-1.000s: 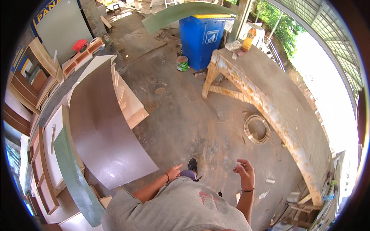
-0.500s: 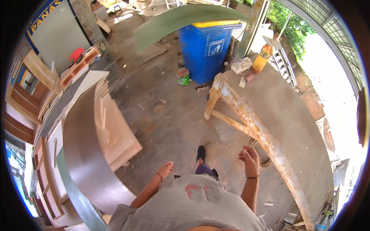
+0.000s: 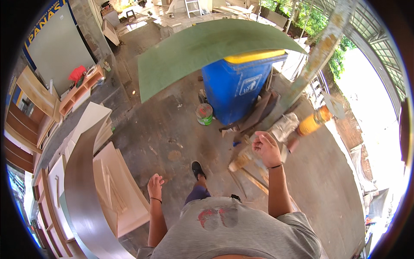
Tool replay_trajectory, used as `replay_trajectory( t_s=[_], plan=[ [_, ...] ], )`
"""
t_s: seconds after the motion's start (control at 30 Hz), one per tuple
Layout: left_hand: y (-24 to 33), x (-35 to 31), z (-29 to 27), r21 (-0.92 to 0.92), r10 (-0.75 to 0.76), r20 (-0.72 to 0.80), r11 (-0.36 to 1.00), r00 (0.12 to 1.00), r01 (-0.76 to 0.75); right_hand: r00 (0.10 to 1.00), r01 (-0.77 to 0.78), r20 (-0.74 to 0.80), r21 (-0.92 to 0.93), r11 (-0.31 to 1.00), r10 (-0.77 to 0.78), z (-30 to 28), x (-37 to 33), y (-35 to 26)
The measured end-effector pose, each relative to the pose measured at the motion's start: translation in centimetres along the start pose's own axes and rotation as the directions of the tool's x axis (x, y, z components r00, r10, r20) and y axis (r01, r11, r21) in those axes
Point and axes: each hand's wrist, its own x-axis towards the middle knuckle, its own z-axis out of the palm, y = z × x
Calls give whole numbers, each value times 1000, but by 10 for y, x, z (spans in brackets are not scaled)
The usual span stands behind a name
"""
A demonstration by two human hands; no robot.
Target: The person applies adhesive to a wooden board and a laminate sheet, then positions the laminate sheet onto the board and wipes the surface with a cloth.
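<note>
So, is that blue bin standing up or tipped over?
Upright: the blue bin stands on the floor, its yellow lid uppermost, with a green sheet stretching over the top.

Find large yellow capitals [image 3: 44,26] on the dark blue border of the sign board [image 3: 58,49] at upper left, slanting along its top edge; note a line of smaller, thinner lettering just above these; see on the front of the blue bin [image 3: 224,93] a white-framed pictogram [image 3: 250,85] of a figure, tilted with the bin; cannot make out the markings on the green-labelled tin [image 3: 204,115] beside the bin; find no readable numbers.
</note>
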Motion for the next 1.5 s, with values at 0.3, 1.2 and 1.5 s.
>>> replay_trajectory(
  t_s=[0.3,1.2,1.5],
  plan=[
    [205,225,56,-7,483,33,875,875,-483,962,38,-261,-183,982,-86,9,189,2],
    [552,696,531,470,542,580,388,609,-793,669,201,-714,-93,975,-206,-86,525,-160],
    [630,755,477,307,728,439,429,526,-850,720,462,-660,225,858,-215,0,557,-181]
  ],
)
